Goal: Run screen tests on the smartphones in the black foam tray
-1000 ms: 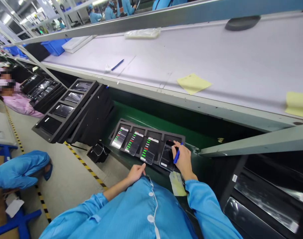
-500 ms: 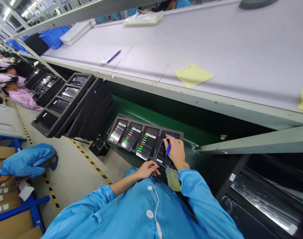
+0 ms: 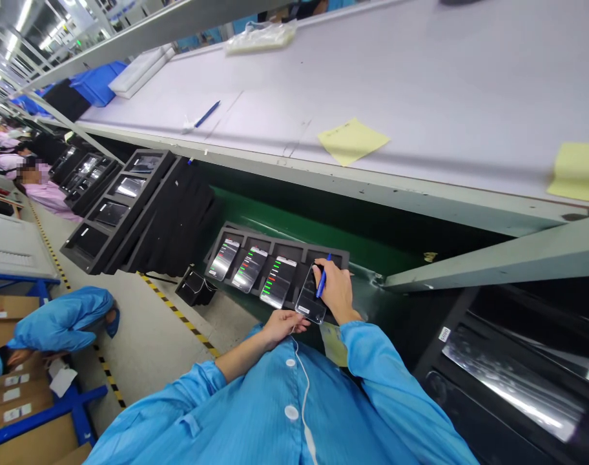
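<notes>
A dark foam tray lies tilted in front of me, with several smartphones in its pockets. Three of them, including the phone at the left end, show lit screens with green, white and red lines of text. The dark-screened phone at the right end has a white label near its lower edge. My right hand is closed on a blue pen, its fingers over that phone's upper part. At the phone's bottom edge, my left hand pinches a white cable hanging down my chest.
Stacked dark trays of phones stand on the left. A white shelf crosses above, bearing yellow notes and a pen. More large dark trays are at right. A co-worker in blue bends over cartons at left.
The whole view has shifted slightly. The right-end phone's lower edge sits a little further out of the tray toward me, my left hand still at it. My right hand keeps the blue pen.
</notes>
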Tool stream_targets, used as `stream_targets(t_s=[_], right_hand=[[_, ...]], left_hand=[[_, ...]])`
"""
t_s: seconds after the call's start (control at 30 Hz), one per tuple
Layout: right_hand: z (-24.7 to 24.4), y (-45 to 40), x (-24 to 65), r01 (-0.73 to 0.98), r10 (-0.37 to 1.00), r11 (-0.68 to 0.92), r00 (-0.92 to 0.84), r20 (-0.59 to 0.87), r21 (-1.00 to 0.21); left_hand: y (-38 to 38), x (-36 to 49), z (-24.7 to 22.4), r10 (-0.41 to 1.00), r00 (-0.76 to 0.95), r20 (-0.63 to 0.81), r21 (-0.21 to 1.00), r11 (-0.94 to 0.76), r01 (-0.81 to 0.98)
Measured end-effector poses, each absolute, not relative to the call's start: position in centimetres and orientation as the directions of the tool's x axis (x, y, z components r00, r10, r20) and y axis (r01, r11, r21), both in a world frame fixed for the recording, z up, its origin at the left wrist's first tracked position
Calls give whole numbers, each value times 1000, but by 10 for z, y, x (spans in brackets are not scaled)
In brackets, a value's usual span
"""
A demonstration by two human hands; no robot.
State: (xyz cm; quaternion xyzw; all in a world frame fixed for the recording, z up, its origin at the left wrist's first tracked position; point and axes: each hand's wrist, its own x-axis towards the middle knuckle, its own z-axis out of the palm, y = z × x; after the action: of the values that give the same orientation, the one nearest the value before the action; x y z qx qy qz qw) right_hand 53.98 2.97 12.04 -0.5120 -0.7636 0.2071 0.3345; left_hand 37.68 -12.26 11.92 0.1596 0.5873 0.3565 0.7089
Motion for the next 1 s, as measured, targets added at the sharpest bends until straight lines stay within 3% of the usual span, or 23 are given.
stream_targets(t_s=[0.2, 0.4, 0.7, 0.8, 0.87, 1.0], right_hand=[[121, 27, 541, 625, 914, 406, -277, 297, -667], [122, 30, 540, 556, 894, 441, -336, 295, -704], [121, -30, 552, 532, 953, 272, -34, 301, -802], [122, -55, 554, 546, 954, 257, -14, 299, -797], [124, -65, 553, 560, 955, 255, -20, 295, -788], [129, -74, 545, 583, 958, 241, -14, 286, -776]], left_hand=[[-122, 376, 125, 613, 33, -789, 556, 737, -384], [-124, 375, 126, 627, 91, -773, 576, 756, -311], [-145, 319, 129, 724, 149, -673, 732, 682, -7], [-160, 284, 127, 714, -22, -700, 714, 700, 1], [-167, 260, 123, 677, -228, -700, 701, 712, -39], [-164, 206, 120, 496, -650, -576, 734, 664, -144]])
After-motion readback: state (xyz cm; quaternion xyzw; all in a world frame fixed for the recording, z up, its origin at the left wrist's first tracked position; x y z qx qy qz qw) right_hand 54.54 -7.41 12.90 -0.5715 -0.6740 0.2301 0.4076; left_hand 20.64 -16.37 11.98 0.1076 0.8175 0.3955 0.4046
